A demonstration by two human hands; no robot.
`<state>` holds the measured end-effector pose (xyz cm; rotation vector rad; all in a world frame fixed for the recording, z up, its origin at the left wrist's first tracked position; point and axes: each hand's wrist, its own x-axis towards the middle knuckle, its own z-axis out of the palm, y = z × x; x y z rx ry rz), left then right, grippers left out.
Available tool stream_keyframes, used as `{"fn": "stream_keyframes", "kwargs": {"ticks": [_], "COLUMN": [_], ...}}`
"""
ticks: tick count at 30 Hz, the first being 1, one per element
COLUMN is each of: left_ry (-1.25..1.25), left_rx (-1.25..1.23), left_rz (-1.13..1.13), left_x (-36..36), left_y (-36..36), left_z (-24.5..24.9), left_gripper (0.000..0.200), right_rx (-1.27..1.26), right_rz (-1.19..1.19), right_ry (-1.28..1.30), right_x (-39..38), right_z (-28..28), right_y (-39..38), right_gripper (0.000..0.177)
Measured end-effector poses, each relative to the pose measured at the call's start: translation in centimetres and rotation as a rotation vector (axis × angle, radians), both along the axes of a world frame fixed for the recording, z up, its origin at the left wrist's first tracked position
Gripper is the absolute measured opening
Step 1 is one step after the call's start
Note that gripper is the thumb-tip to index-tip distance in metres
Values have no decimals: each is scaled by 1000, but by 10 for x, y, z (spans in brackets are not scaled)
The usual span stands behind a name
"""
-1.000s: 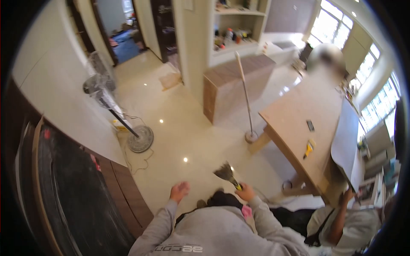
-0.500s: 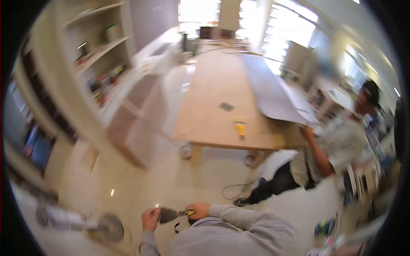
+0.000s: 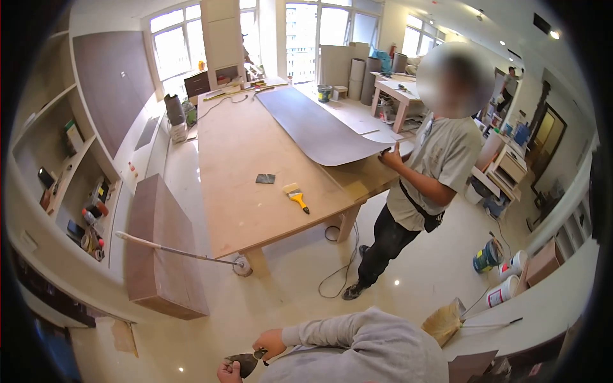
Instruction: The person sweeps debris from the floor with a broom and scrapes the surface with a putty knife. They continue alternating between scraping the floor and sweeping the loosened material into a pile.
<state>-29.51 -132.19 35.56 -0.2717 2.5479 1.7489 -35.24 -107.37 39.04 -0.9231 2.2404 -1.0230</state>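
Observation:
My right hand [image 3: 271,343] is closed round the handle of a putty knife near the bottom of the view. The wide dark blade of the putty knife [image 3: 244,364] points left, and the fingers of my left hand [image 3: 229,371] are closed on its edge. Beyond them stands a large wooden table [image 3: 236,140]. On it lie a yellow-handled brush [image 3: 297,198], a small dark square piece [image 3: 265,179] and a long grey sheet [image 3: 319,127] with a curled near end. A co-worker [image 3: 440,153] at the right side holds that end of the sheet.
A long-handled roller [image 3: 185,253] leans by a brown box-like panel [image 3: 159,249]. Shelves [image 3: 76,166] line the left wall. Buckets [image 3: 503,291], a broom [image 3: 445,323] and a cable [image 3: 348,268] are on the right-hand floor. Another person [image 3: 509,86] stands far back.
The view has turned to the right, so the table and co-worker appear further left. My hands and the putty knife sit lower in view. The picture is sharper.

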Motion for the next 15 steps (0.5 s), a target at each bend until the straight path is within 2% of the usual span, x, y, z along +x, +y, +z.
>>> {"fn": "stream_keyframes", "kwargs": {"ticks": [3,5,9,10,11,13,15], "left_ry": [-132,-9,-70,-16,36,39,44], "left_rx": [76,-124,-232,-89,54,45,39], "left_rz": [-38,-186,-262,-210,-158,-228,-294], "left_x": [-4,-10,-20,-24,-25,-29,-32], "left_y": [-25,-40,-57,-57,-59,-68,-65], "left_z": [-3,-9,-2,-9,-13,-15,5], "left_gripper": [30,30,27,25,30,29,28], "right_rx": [41,3,-95,-84,-73,-37,3], "right_rz": [-26,-86,-226,-256,-287,-345,-398], "right_ry": [-5,-70,-89,-96,-104,-70,-35], "right_x": [17,31,59,64,71,84,99], "right_z": [7,16,10,17,20,21,20], "right_y": [-11,-20,-43,-46,-50,-56,-58], "right_gripper": [31,31,31,31,31,33,34]}}
